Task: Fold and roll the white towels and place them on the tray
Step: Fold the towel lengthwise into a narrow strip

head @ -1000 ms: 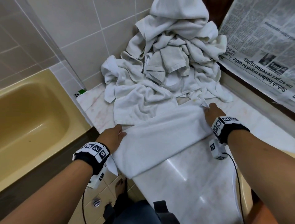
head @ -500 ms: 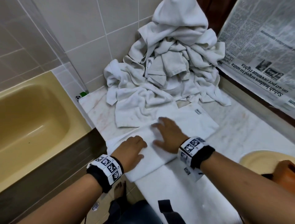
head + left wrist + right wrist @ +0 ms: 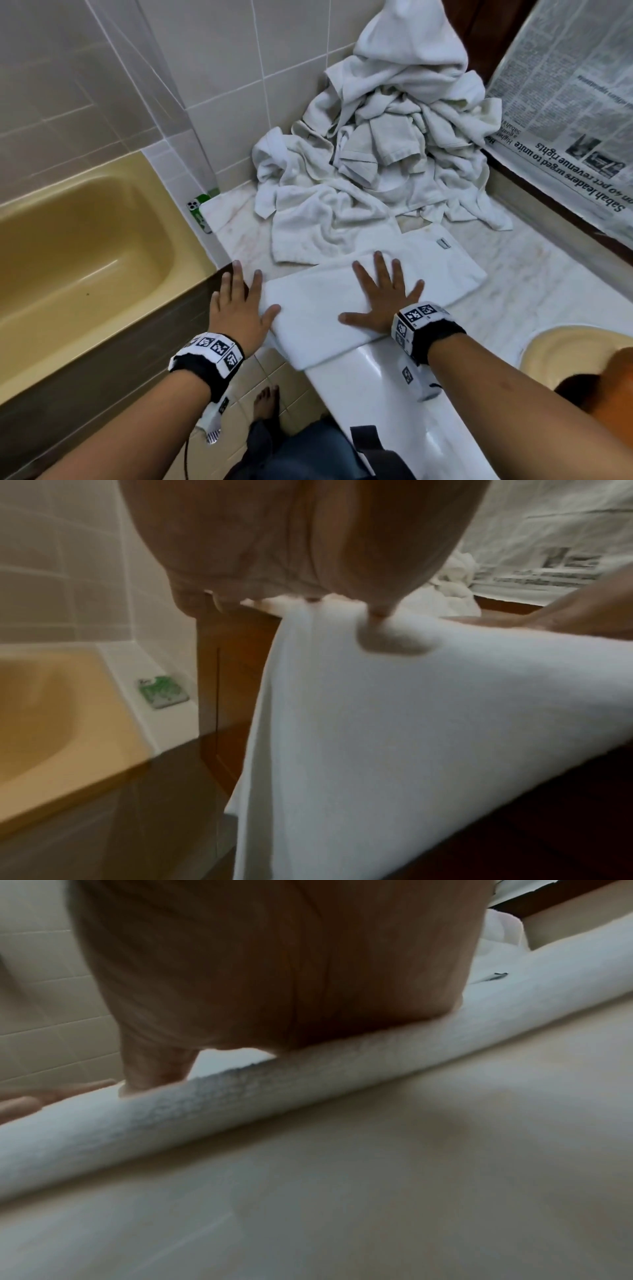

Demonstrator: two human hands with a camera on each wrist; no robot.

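We have the folded towel flat on the marble surface, its left end hanging over the edge. Right hand lies palm-down on its middle, fingers straight and spread, grasping nothing. Left hand lies flat at the towel's left end, fingers extended, thumb on the cloth. The towel pile sits heaped in the corner behind. Yellow bathtub on the left, nothing visible in it. Tray not identifiable in our views. Versus 0.5 s ago: the hands have spread apart, left moving out to the edge, and the towel lies smoother.
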